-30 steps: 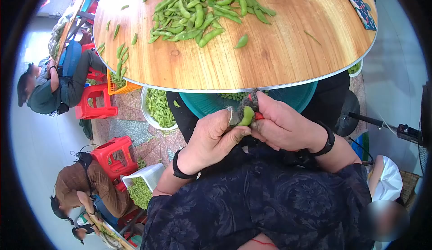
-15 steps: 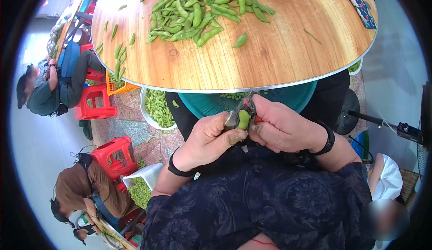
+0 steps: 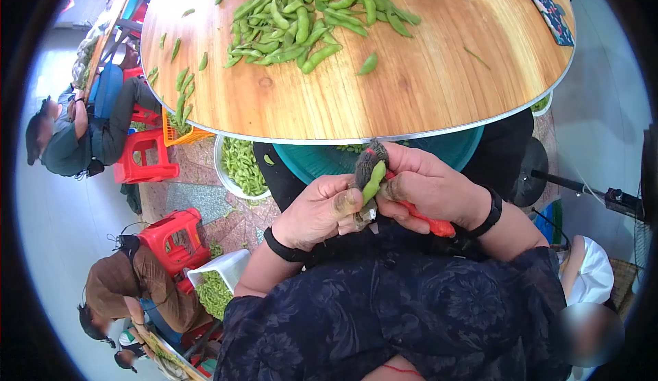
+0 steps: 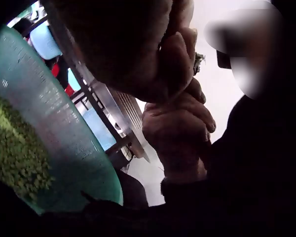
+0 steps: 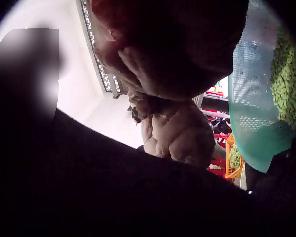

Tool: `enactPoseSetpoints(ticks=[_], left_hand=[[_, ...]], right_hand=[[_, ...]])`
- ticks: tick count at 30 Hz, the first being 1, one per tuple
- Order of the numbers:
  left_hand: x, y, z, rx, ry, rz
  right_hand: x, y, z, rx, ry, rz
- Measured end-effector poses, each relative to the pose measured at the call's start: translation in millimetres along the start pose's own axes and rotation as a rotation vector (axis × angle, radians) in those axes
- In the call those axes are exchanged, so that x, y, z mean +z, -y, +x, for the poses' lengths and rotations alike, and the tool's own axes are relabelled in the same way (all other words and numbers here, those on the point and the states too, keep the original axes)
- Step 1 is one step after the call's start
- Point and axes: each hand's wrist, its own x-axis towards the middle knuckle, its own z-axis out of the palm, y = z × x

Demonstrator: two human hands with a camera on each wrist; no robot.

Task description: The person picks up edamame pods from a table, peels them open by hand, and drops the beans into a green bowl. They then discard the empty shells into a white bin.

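Note:
A green soybean pod (image 3: 372, 181) is between both hands, just below the table edge in the head view. My left hand (image 3: 319, 209) pinches its lower end, with a grey, shiny wrapping at the fingertips. From the other side my right hand (image 3: 432, 185) holds the pod with thumb and finger. A dark grey, rough-textured piece (image 3: 365, 167) lies along the pod, and a red strip (image 3: 433, 225) sticks out under the right hand; I cannot tell what these two are. Both wrist views are dark, showing the left hand (image 4: 180, 123) and right hand (image 5: 163, 54) close together.
A teal basin (image 3: 449, 153) with shelled beans stands under the round wooden table (image 3: 411, 93). Soybean pods (image 3: 288, 21) are heaped on the tabletop. At left are a white tub of pods (image 3: 240, 168), an orange basket (image 3: 179, 133), red stools (image 3: 175, 240) and seated people.
The left hand has shifted left and its fingers lower on the pod. The pod has tilted, the dark grey piece shows more, and the red strip now extends below the right hand.

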Motion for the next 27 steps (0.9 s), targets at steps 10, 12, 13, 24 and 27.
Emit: enactPoseSetpoints(ticks=[10, 12, 13, 24, 27], left_hand=[[28.7, -37.3, 8.9, 0.446, -0.224, 0.845], [26.5, -46.2, 15.3, 0.501, -0.358, 0.970], [23.9, -47.6, 17.9, 0.528, -0.357, 0.978], [26.9, -52.3, 27.6, 0.433, -0.313, 0.642], [19.8, -53.7, 23.9, 0.421, -0.297, 0.648]], right_hand=[[18.1, 46.6, -15.5, -0.208, -0.113, -0.342], [5.0, 53.9, 2.4, -0.506, -0.393, -0.814], [1.4, 58.0, 8.2, -0.796, -0.687, -1.246], [-2.2, 61.1, 15.7, -0.525, -0.306, -1.025], [1.6, 67.2, 10.2, -0.424, -0.286, -1.050]])
